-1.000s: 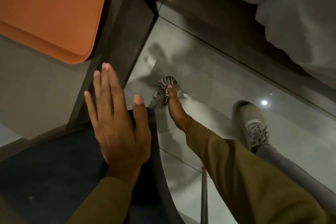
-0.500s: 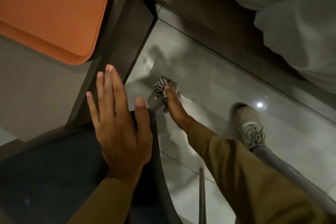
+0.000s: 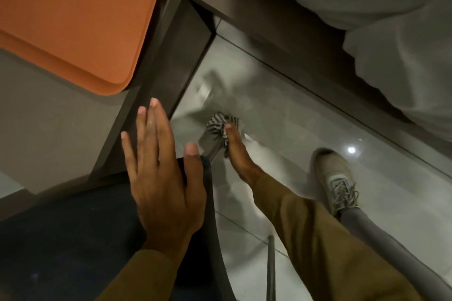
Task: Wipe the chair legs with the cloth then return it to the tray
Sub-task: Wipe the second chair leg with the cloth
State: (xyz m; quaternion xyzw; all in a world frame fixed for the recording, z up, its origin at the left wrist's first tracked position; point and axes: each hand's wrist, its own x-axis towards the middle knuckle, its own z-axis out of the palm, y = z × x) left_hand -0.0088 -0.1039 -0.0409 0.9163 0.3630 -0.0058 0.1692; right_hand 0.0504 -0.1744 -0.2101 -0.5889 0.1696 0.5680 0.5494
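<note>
While the left hand (image 3: pixel 163 178) lies flat, fingers spread, on the chair seat (image 3: pixel 73 239) to steady it, the right hand (image 3: pixel 236 149) clasps the striped cloth (image 3: pixel 220 124) around a chair leg (image 3: pixel 209 144) below the seat's front corner, far from the tray (image 3: pixel 73 19).

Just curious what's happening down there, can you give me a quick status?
Left hand flat on chair seat. Right hand presses striped cloth against chair leg near floor. Orange tray empty on table. Nothing blocking.

Glossy tiled floor (image 3: pixel 305 115), matt smooth orange plastic tray (image 3: pixel 73 19), striped woven cloth (image 3: pixel 220 124), metal chair leg (image 3: pixel 210 144).
</note>
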